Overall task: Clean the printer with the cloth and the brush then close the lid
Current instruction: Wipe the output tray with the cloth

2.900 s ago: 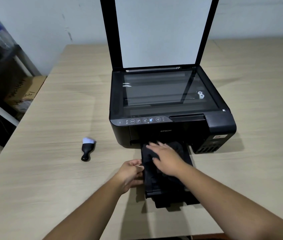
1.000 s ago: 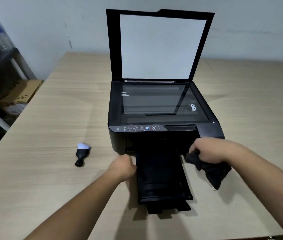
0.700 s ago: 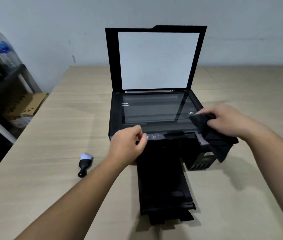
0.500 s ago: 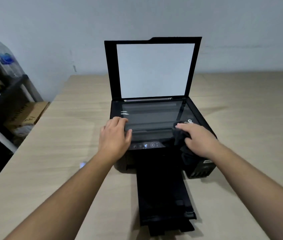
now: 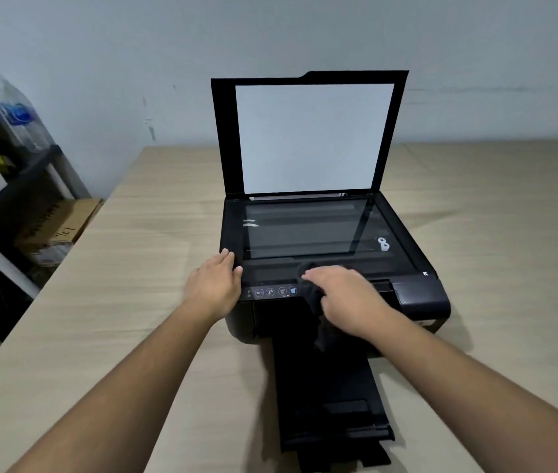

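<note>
Right hand (image 5: 349, 298) lies palm-down on the dark cloth (image 5: 315, 302), fingers spread and pressing it against the front strip of the printer (image 5: 421, 295), at 6 o'clock of the scanner glass (image 5: 308, 230). Whether the fingers pinch the cloth or only bear on it cannot be told; a tail of fabric hangs over the front edge. Left hand (image 5: 214, 285) rests flat and open on the near left corner of the printer, holding nothing, apparently bracing the body.

Change: 2.9 s ago both hands were low, working the cloth on the output tray (image 5: 329, 397). A second ago the right hand lifted the bunched cloth clear to the tray's 3 o'clock side; half a second ago it landed near the right end of the glass. It now sits further toward centre. The left hand rose from the tray edge to the top corner. Judged meaning: tray wipe finished, wiping of the top surface under way, stroke running from 3 toward 9 o'clock.

Brush not in view now; it lay earlier on the table (image 5: 134, 268) at 9 o'clock of the printer, so brushing appears outstanding.

Lid (image 5: 308, 80) stands open, near upright, hinged at the printer's 12 o'clock edge, white pad facing the wearer. Printer's long axis runs 9 to 3; tray extends toward 6.
</note>
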Action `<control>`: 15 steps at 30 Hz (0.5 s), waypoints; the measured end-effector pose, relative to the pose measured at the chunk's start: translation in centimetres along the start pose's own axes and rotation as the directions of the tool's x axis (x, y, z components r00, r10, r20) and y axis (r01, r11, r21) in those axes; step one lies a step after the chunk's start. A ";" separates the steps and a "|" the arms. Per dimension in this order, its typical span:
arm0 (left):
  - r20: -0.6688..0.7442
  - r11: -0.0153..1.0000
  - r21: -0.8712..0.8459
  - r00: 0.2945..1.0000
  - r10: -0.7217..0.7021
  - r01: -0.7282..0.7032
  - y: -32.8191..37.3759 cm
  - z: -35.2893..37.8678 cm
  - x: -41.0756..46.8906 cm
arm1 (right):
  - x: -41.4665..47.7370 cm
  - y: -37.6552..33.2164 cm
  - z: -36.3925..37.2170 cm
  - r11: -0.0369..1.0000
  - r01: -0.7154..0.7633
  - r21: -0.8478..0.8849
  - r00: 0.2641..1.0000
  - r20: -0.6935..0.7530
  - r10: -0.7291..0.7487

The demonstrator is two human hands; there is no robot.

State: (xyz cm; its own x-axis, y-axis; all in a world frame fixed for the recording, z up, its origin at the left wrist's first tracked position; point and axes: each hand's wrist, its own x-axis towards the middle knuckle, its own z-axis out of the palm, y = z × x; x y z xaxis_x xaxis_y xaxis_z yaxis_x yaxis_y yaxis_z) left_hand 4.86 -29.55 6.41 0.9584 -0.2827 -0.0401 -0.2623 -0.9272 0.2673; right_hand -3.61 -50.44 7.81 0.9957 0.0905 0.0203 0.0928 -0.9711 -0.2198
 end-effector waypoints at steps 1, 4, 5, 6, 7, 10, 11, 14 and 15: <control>0.001 1.000 -0.002 1.000 0.001 0.000 0.0 -0.1 0.0 | -0.3 1.3 -0.6 0.999 -0.032 -0.040 0.999 -0.015 0.031; 0.006 1.000 -0.002 1.000 0.012 -0.012 -0.2 -0.3 0.1 | -1.6 6.8 -2.7 0.959 -0.236 -0.156 0.972 -0.021 0.236; 0.007 1.000 -0.002 1.000 0.017 -0.017 -0.3 -0.3 0.1 | -2.0 8.2 -3.3 0.942 -0.289 -0.173 0.957 -0.013 0.291; 0.009 1.000 -0.005 1.000 0.022 -0.022 -0.3 -0.2 0.1 | -2.1 9.0 -3.7 0.929 -0.317 -0.191 0.946 0.004 0.323; 0.011 1.000 -0.011 1.000 0.024 -0.024 -0.3 -0.1 0.1 | -1.9 9.0 -3.9 0.924 -0.317 -0.212 0.945 0.018 0.328; 0.025 0.998 -0.041 0.999 0.039 -0.038 -0.8 -0.1 0.4 | -0.6 5.8 -3.2 0.941 -0.245 -0.232 0.965 0.031 0.259; 0.032 0.998 -0.053 0.998 0.048 -0.047 -1.0 -0.1 0.6 | -0.1 4.1 -2.7 0.954 -0.201 -0.223 0.977 0.028 0.212; 0.047 0.995 -0.075 0.996 0.069 -0.066 -1.6 -0.2 0.8 | 1.9 -1.4 -1.3 0.972 -0.076 -0.221 0.997 0.015 0.082; 0.050 0.995 -0.076 0.996 0.072 -0.068 -1.7 -0.2 0.9 | 2.6 -3.2 -0.9 0.976 -0.045 -0.213 0.999 0.019 0.050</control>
State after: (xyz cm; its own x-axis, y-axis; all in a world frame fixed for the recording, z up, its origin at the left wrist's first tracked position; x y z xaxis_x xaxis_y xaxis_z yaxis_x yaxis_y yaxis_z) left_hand 6.14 -28.17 6.10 0.9301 -0.3606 -0.0693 -0.3175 -0.8847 0.3414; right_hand -1.29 -47.31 9.43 0.9989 0.0462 -0.0094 0.0461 -0.9989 -0.0081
